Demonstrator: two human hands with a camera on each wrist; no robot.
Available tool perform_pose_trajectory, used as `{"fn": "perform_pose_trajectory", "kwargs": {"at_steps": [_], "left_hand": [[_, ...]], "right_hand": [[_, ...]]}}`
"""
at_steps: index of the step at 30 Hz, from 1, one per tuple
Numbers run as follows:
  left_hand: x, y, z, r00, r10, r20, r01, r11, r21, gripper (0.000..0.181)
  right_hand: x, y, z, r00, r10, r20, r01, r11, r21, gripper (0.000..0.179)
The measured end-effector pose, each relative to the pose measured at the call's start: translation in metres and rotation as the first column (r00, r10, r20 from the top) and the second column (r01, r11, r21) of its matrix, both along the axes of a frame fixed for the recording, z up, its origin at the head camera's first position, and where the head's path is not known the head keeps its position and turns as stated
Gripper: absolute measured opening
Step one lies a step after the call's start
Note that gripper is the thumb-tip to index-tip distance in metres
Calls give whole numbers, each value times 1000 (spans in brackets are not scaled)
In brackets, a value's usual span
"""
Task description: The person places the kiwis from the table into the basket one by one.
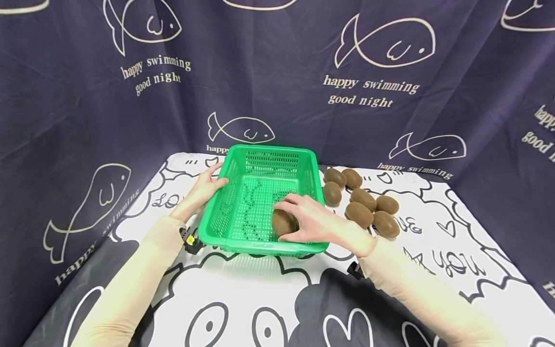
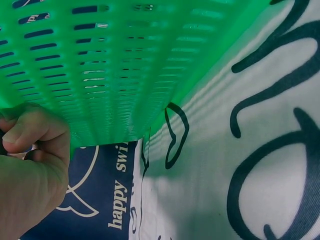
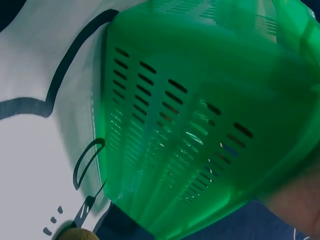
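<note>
A green plastic basket with slotted walls stands on the table in the head view. My left hand grips its left rim, thumb on the inner side; the left wrist view shows this hand curled at the rim beside the slotted wall. Inside the basket's near right corner, my right hand holds a brown kiwifruit between thumb and fingers. In the right wrist view the basket wall hides the fingers, and only part of the hand shows.
Several loose kiwifruit lie on the table to the right of the basket. One kiwifruit peeks in at the bottom of the right wrist view. A dark blue fish-print curtain hangs behind the patterned tablecloth.
</note>
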State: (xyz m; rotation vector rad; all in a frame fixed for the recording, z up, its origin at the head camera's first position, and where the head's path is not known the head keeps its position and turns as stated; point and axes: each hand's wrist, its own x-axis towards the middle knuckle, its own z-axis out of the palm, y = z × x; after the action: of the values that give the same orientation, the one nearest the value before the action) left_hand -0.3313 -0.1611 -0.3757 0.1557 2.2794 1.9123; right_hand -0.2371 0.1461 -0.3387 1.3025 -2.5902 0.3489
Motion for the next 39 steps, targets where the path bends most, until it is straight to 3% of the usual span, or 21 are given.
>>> {"fn": "perform_pose_trajectory", "kwargs": {"at_steps": [7,13,17,21,29,39], "left_hand": [[0,0,0,1000,1,4,-1,1000,-1,69],[1,0,1,1000,-1,-5,1,1000,-8,69],[2,0,2,1000,0,-4,0,1000,-6,70],[2,0,1,1000,2,-6,-2,1000,-1,70],[-1,-1,-2,1000,-8,-18,9,1000,2,68],[5,1,4,1000,0,-3,0,1000,-7,70]], "right_hand": [[3,-2,0,1000,-12,-3,12,1000,25,59],[1,8,4,999,-6,-52,2,996,-86,39],[-4,28,5,992,-75,-104,55,980,-190,32],[-8,56,2,974,-196,-118,165,959,-229,31],[-15,107,-11,913,-399,-82,385,911,-151,38],[-20,138,-26,875,-484,-15,484,875,-11,47]]}}
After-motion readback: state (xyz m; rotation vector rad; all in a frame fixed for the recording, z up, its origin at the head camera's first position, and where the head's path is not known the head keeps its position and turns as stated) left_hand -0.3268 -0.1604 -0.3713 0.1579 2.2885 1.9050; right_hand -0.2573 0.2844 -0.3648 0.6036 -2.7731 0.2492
